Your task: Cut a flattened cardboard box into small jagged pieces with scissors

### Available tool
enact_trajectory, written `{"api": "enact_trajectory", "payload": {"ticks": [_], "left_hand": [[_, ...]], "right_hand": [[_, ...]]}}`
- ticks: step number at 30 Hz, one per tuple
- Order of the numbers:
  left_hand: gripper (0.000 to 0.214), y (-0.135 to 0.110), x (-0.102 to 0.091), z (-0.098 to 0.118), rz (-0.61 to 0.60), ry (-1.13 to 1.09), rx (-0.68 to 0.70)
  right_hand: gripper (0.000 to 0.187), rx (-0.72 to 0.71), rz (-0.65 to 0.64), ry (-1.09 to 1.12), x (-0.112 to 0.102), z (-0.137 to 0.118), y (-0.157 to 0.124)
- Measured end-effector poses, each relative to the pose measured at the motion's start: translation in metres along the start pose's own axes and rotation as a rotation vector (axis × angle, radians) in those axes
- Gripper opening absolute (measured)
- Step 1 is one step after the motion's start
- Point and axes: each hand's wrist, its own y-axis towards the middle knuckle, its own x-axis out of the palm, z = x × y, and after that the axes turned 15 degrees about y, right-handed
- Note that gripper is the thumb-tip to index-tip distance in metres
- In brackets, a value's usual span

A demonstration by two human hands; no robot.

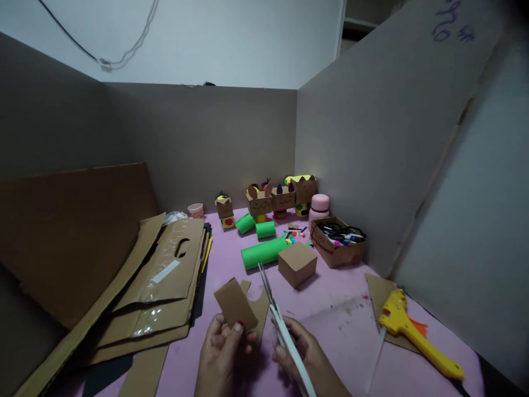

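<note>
My left hand (225,347) grips a small rectangular piece of brown cardboard (235,300) between thumb and fingers. In my right hand (303,347) is a pair of white-handled scissors (285,333), blades pointing up and away from me. The blades lie just right of the cardboard piece, apart from it. Behind my left hand, a cut cardboard scrap (261,309) lies on the pink table surface, partly hidden. A closed cardboard box (297,263) sits beyond the scissor tips, next to a long green paper tube (264,252).
Stacked cardboard sheets (165,275) fill the left side. At right lie a yellow glue gun (413,331) and a box of pens and tools (339,242). Shorter green tubes (265,230), cardboard figures (259,204) and a pink bottle (319,206) stand toward the back.
</note>
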Motion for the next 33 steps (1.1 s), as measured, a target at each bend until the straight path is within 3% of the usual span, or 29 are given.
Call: {"api": "enact_trajectory", "payload": {"ticks": [2, 6, 10, 14, 18, 23, 33], "left_hand": [[0.044, 0.0, 0.002, 0.002, 0.009, 0.061, 0.02], [0.029, 0.008, 0.021, 0.01, 0.049, 0.273, 0.119], [0.023, 0.032, 0.061, 0.025, -0.03, 0.454, 0.385], [0.025, 0.062, 0.101, 0.031, -0.057, 0.541, 0.438], [0.023, 0.077, 0.124, 0.03, -0.039, 0.603, 0.472], [0.027, 0.08, 0.131, 0.024, -0.014, 0.67, 0.46], [0.03, 0.083, 0.131, 0.024, -0.011, 0.685, 0.421]], "right_hand": [[0.064, -0.003, 0.083, 0.039, -0.001, 0.002, 0.001], [0.067, -0.141, 0.322, 0.162, -0.002, 0.002, 0.006], [0.059, -0.3, 0.379, 0.176, -0.005, -0.014, 0.011], [0.048, -0.394, 0.431, 0.191, -0.009, -0.032, 0.015], [0.047, -0.413, 0.468, 0.157, -0.014, -0.042, 0.016], [0.055, -0.375, 0.529, 0.194, -0.014, -0.045, 0.018], [0.069, -0.29, 0.456, 0.288, -0.009, -0.046, 0.018]]}}
